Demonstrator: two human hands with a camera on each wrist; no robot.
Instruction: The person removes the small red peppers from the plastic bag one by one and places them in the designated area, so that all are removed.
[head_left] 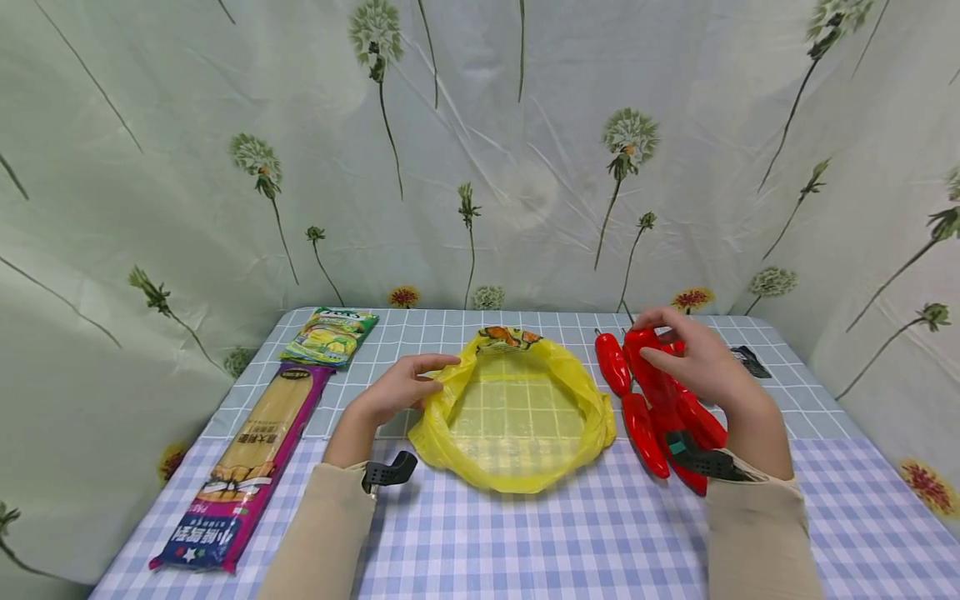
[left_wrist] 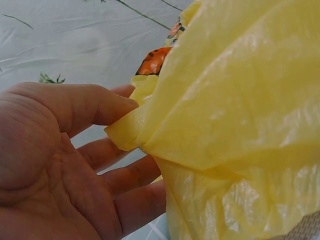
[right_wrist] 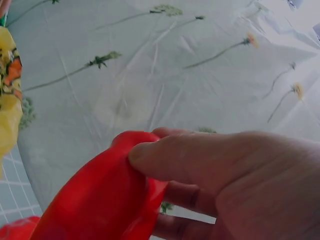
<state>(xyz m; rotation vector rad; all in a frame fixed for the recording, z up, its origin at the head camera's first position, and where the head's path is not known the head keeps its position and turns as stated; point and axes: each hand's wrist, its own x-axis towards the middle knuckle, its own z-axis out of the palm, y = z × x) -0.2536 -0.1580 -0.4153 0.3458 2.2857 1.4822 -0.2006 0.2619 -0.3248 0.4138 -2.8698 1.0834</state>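
Note:
A yellow plastic bag (head_left: 510,482) stands with its mouth spread wide in the middle of the table. At its left rim my left hand (head_left: 401,386) pinches the film between thumb and forefinger, the other fingers behind it in the left wrist view. My right hand (head_left: 693,354) grips the top end of a glossy red chili pepper (right_wrist: 100,195) between thumb and fingers. Several more red chili peppers (head_left: 643,433) lie in a cluster under and around that hand, partly hidden by it. See-through film shows the checked cloth inside the bag's mouth.
A long pack of spaghetti (head_left: 251,450) with purple edges lies on the left. Behind it is a green and yellow packet (head_left: 330,337). A small black packet (head_left: 750,362) lies right of the peppers. A flower-printed sheet (head_left: 480,150) hangs behind the checked tablecloth (head_left: 540,550).

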